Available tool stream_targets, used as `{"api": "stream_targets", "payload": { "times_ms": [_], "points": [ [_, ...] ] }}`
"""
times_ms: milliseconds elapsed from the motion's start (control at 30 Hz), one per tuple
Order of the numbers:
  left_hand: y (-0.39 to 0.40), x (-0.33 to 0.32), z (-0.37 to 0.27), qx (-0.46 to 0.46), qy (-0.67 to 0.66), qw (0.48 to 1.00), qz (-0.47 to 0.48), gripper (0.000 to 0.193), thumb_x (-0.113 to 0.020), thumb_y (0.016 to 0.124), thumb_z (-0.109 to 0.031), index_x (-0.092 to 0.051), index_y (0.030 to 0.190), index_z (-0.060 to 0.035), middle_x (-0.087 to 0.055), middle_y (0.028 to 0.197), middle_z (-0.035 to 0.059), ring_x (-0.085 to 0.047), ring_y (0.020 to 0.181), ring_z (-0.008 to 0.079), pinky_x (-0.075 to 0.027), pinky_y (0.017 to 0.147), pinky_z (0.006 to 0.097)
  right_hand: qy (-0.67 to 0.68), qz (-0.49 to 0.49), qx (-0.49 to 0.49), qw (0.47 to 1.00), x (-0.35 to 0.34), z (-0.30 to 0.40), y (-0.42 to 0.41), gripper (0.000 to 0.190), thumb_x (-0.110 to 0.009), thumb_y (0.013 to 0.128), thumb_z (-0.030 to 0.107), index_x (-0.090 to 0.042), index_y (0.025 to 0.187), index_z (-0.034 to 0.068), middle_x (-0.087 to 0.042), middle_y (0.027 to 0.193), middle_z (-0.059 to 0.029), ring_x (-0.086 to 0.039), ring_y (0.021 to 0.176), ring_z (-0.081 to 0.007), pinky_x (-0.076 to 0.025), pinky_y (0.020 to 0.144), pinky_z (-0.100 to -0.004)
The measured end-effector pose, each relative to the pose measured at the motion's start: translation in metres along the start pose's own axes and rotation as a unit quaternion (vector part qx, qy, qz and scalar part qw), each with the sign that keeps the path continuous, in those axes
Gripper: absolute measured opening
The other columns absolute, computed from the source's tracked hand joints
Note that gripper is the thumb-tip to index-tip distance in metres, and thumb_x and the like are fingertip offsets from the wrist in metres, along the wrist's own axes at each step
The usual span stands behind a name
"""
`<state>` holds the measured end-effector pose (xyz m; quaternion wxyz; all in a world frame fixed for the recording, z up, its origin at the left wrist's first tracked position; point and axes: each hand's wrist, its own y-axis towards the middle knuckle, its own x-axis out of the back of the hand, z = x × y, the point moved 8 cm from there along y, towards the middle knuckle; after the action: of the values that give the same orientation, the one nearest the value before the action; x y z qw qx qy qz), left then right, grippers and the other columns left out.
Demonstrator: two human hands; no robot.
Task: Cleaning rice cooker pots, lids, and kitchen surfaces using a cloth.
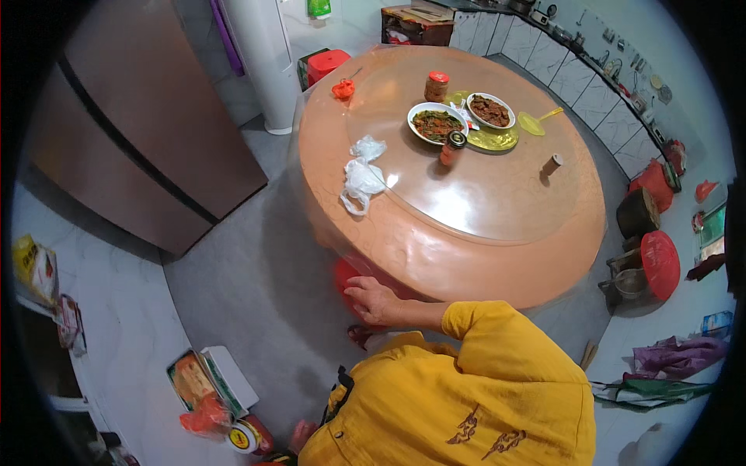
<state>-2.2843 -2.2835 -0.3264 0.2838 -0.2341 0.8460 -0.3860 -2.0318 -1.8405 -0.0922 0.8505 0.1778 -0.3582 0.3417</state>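
Observation:
My right hand point(373, 300), at the end of a yellow sleeve, is over a red stool point(345, 274) partly under the round table's near edge; its fingers are slightly apart, and whether it touches the stool is unclear. My left hand point(303, 434) is partly visible at the bottom, mostly hidden by the yellow clothing. The round table point(466, 268) has a clear plastic cover and a raised round centre. On it are white plastic bags point(362, 177), a dish of green vegetables point(436, 125), a dish of brown food point(491, 110), a red-lidded jar point(436, 87) and a dark-lidded jar point(453, 148).
A brown refrigerator point(145, 116) stands left. Boxes point(230, 378) and an orange-red bag point(207, 415) lie by the lower-left wall. A yellow-green fly swatter point(531, 123), a small brown cylinder point(551, 165) and an orange-red bag point(343, 89) are on the table. Red stools stand right point(660, 265).

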Motion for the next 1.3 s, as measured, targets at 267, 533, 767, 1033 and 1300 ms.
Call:
{"api": "stream_targets", "payload": {
  "times_ms": [267,533,767,1033,1300],
  "points": [
    [0.042,0.024,-0.059,0.018,0.315,0.934,-0.165,0.036,-0.053,0.087,-0.014,-0.045,0.120,-0.0027,-0.058,0.089,0.0104,-0.057,0.076,0.0195,-0.047,0.063,0.0303,-0.021,0.010,0.041,0.999,-0.001,0.028,0.124,0.037,-0.056,0.079,0.014,-0.053,0.115,0.007,-0.044,0.126,-0.0181,-0.043,0.114,-0.0373,-0.040,0.095,-0.0418],
    [0.036,-0.023,-0.224,-0.086,0.016,0.982,-0.166,0.041,-0.056,0.084,-0.018,-0.047,0.121,-0.0014,-0.061,0.092,0.0112,-0.061,0.077,0.0180,-0.050,0.065,0.0277,-0.035,0.035,0.095,0.994,-0.047,0.065,0.218,0.038,-0.056,0.078,0.011,-0.051,0.115,0.003,-0.043,0.126,-0.0203,-0.044,0.114,-0.0391,-0.040,0.095,-0.0414],
    [0.086,0.041,-0.369,-0.122,0.032,0.983,-0.130,0.035,-0.056,0.084,-0.018,-0.053,0.115,-0.0017,-0.061,0.090,0.0071,-0.061,0.078,0.0163,-0.049,0.064,0.0258,-0.058,0.067,0.033,0.996,-0.079,0.102,0.303,0.042,-0.055,0.079,0.012,-0.049,0.119,0.004,-0.039,0.130,-0.0196,-0.041,0.117,-0.0387,-0.038,0.097,-0.0416],
    [0.141,0.046,-0.597,-0.229,0.138,0.958,-0.106,0.034,-0.056,0.086,-0.017,-0.054,0.116,-0.0014,-0.059,0.091,0.0057,-0.060,0.080,0.0139,-0.049,0.064,0.0253,-0.021,0.049,-0.043,0.998,-0.102,0.112,0.351,0.042,-0.055,0.078,0.012,-0.049,0.119,0.004,-0.038,0.132,-0.0191,-0.043,0.117,-0.0381,-0.041,0.096,-0.0403],
    [0.193,-0.038,-0.801,-0.318,0.213,0.923,-0.045,0.047,-0.054,0.089,-0.028,-0.044,0.127,-0.0018,-0.055,0.109,0.0112,-0.056,0.093,0.0188,-0.046,0.076,0.0293,0.007,-0.002,-0.145,0.989,-0.111,0.064,0.417,0.042,-0.055,0.080,0.015,-0.048,0.120,0.003,-0.040,0.130,-0.0186,-0.044,0.115,-0.0371,-0.040,0.096,-0.0399]
  ]
}}
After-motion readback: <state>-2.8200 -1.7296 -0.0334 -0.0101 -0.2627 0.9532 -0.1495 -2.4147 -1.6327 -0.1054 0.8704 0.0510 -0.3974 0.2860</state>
